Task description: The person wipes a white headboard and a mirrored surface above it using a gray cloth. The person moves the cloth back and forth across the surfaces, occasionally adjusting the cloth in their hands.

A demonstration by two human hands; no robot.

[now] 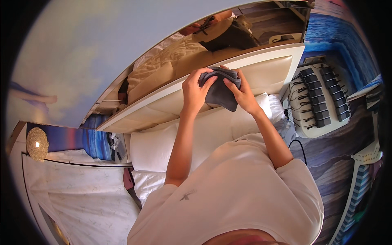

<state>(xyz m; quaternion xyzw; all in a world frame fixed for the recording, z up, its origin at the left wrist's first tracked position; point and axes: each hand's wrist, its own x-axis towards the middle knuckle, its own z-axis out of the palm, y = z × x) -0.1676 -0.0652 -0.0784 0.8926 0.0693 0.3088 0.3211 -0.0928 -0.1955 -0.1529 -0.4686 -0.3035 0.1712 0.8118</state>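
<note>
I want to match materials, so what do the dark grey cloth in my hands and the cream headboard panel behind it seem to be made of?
Dark grey cloth: likely soft matte fabric, since it folds and droops limply. Cream headboard panel: probably padded leather or vinyl, smooth with a faint sheen.

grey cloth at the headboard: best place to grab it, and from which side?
Grip the bunched upper edge of the grey cloth, from both sides as the left hand and right hand do now. The folds are thick there, while the lower corner hangs loose against the cream headboard and would likely slip.
</note>
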